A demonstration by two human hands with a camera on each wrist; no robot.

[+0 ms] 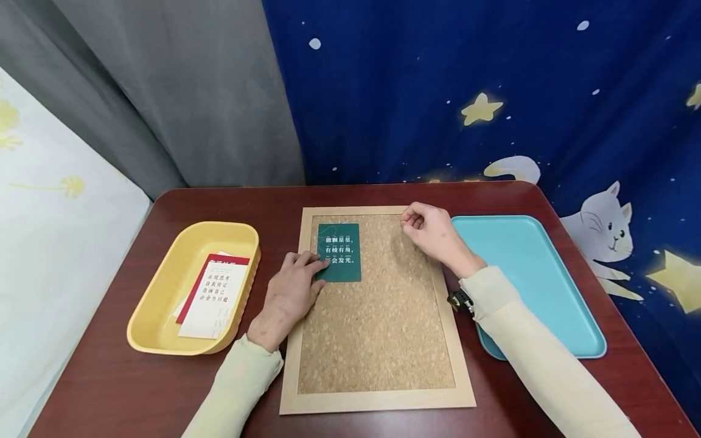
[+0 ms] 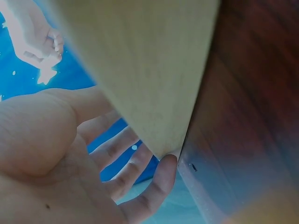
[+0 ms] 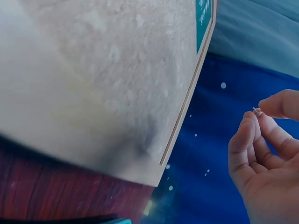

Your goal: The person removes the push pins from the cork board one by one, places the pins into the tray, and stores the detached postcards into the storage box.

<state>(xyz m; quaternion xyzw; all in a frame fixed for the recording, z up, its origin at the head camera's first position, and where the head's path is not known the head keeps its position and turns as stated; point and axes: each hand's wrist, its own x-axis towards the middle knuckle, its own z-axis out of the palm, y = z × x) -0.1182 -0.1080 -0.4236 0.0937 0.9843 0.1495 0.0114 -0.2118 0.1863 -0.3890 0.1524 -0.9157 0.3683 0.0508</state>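
Observation:
A cork board (image 1: 378, 328) in a pale wood frame lies on the table between the two hands. On its upper left part is a dark green card (image 1: 345, 243) with white writing. My left hand (image 1: 292, 286) rests over the board's left frame, its fingertips on the card's lower left edge. From the left wrist view, those fingers (image 2: 126, 177) are spread and only loosely bent beside the wooden frame. Above the board's upper right corner, my right hand (image 1: 429, 231) pinches a tiny pushpin (image 3: 257, 112) between thumb and fingertips, its thin point sticking out.
To the left stands a yellow basket (image 1: 159, 310) holding several cards, with a white card (image 1: 213, 298) over a red one. A blue tray (image 1: 526, 274) lies on the right, partly under the right forearm. Curtains (image 1: 411, 91) hang behind the table's far edge.

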